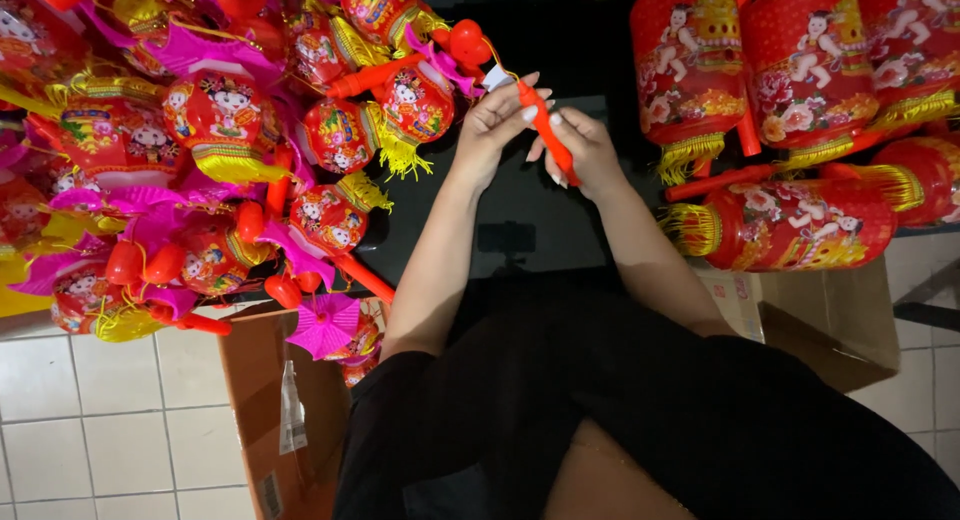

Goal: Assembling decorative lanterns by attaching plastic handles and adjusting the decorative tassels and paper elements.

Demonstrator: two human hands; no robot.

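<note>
Head view: a dark glossy desk (pixel 540 220) stands over pale floor tiles (pixel 90 420), with brown cardboard boxes (pixel 270 400) beside the lap. Both hands, left hand (pixel 492 120) and right hand (pixel 585 152), pinch a red plastic lantern stick (pixel 548 132) (held just above the desk's middle). Its long axis runs diagonally, with the upper end toward the lantern pile (pixel 220 150) at left and the lower end inside the right hand's curled fingers.

Workshop: heaped red paper lanterns (pixel 330 130), cardboard boxes (pixel 290 400), tiled floor (pixel 90 420).
</note>
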